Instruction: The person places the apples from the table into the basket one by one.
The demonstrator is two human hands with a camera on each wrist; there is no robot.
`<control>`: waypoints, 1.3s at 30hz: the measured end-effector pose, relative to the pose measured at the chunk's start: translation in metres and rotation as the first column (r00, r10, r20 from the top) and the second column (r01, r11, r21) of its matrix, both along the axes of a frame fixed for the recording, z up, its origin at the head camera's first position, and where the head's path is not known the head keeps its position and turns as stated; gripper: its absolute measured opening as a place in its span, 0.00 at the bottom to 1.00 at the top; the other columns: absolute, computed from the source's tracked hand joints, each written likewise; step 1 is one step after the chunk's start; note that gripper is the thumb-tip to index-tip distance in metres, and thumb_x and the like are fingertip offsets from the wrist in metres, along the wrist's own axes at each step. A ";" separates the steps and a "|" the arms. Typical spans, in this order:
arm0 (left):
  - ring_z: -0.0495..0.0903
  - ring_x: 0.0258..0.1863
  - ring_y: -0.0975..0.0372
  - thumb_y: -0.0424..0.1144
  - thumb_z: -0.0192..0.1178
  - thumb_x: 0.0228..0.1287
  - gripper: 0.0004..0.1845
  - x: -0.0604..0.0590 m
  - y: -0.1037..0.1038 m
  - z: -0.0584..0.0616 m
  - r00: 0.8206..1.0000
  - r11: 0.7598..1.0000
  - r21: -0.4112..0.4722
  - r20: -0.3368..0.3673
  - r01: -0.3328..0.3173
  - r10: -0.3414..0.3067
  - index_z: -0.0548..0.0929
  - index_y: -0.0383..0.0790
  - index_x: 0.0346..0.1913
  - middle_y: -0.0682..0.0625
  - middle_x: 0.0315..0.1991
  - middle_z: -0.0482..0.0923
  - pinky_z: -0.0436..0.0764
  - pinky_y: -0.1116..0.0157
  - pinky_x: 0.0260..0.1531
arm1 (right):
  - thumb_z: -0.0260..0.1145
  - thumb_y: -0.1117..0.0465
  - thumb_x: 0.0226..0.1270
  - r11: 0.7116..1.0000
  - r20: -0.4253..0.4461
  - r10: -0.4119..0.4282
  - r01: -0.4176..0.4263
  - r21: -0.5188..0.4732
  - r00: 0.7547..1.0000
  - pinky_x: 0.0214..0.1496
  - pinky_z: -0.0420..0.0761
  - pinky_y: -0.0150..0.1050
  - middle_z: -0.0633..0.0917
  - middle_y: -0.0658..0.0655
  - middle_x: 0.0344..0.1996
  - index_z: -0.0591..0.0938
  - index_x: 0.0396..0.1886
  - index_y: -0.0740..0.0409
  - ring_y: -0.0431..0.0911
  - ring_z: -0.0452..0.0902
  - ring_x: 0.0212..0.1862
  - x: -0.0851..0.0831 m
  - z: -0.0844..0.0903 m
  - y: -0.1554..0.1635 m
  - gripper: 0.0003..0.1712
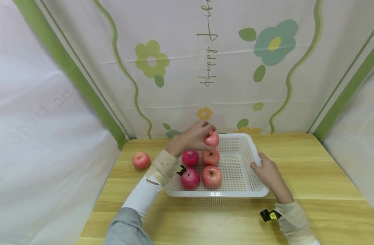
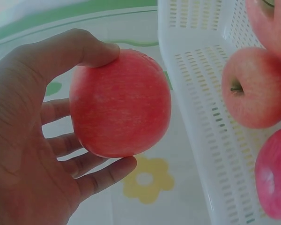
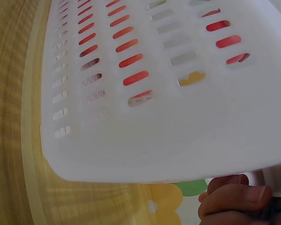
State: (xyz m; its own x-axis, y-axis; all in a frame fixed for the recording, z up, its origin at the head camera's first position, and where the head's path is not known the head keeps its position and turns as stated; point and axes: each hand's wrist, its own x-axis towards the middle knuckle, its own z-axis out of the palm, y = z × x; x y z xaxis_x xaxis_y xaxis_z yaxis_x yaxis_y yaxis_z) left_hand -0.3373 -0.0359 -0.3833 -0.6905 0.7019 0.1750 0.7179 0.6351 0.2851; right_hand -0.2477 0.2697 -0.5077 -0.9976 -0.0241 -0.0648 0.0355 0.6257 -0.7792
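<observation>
My left hand (image 1: 195, 136) holds a red apple (image 1: 211, 139) over the far side of a white plastic basket (image 1: 217, 194). In the left wrist view the thumb lies on one side of this apple (image 2: 122, 103) and the fingers reach round the other. Inside the basket sit a pale red apple (image 1: 212, 177), another pale red apple (image 1: 210, 158) behind it, and two deeper pink round fruits (image 1: 190, 179) on the left. At the basket's right end, my right hand (image 1: 268, 172) grips the rim; its curled fingers (image 3: 234, 199) show under the edge in the right wrist view.
One more red apple (image 1: 141, 160) lies on the wooden table (image 1: 309, 177), left of the basket. A printed white cloth (image 1: 181, 92) hangs behind the table's far edge, and further cloth walls stand at both sides.
</observation>
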 end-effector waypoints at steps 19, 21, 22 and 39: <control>0.76 0.54 0.60 0.47 0.75 0.58 0.33 -0.004 0.031 -0.004 1.000 0.998 -0.057 -0.004 0.031 -0.031 0.80 0.45 0.66 0.48 0.61 0.76 0.81 0.67 0.52 | 0.55 0.58 0.82 1.000 -0.008 0.004 -0.004 -0.008 1.000 0.33 0.91 0.47 0.78 0.85 0.61 0.54 0.82 0.75 0.65 0.90 0.45 -0.002 -0.001 -0.003 0.40; 0.76 0.53 0.60 0.47 0.74 0.59 0.32 -0.005 0.036 -0.003 0.999 0.997 -0.062 -0.004 0.041 -0.042 0.79 0.45 0.66 0.48 0.60 0.76 0.80 0.67 0.51 | 0.55 0.59 0.82 1.000 -0.009 0.003 -0.003 -0.005 1.000 0.33 0.91 0.47 0.77 0.85 0.62 0.54 0.82 0.76 0.66 0.90 0.46 -0.001 -0.002 -0.002 0.40; 0.76 0.53 0.60 0.47 0.74 0.59 0.32 -0.006 0.039 -0.003 0.999 0.997 -0.064 -0.007 0.048 -0.049 0.79 0.44 0.66 0.48 0.60 0.76 0.80 0.67 0.51 | 0.55 0.59 0.82 1.000 -0.008 0.001 -0.001 -0.005 1.000 0.33 0.91 0.48 0.77 0.85 0.62 0.54 0.82 0.75 0.67 0.90 0.46 -0.001 -0.002 -0.001 0.40; 0.75 0.54 0.60 0.49 0.72 0.62 0.31 -0.014 0.074 -0.006 0.994 0.987 -0.127 -0.023 0.100 -0.104 0.79 0.44 0.67 0.48 0.59 0.76 0.78 0.69 0.52 | 0.55 0.58 0.82 1.000 0.003 -0.002 0.001 0.018 1.000 0.34 0.92 0.48 0.77 0.86 0.62 0.53 0.82 0.76 0.66 0.90 0.46 -0.002 -0.001 0.000 0.40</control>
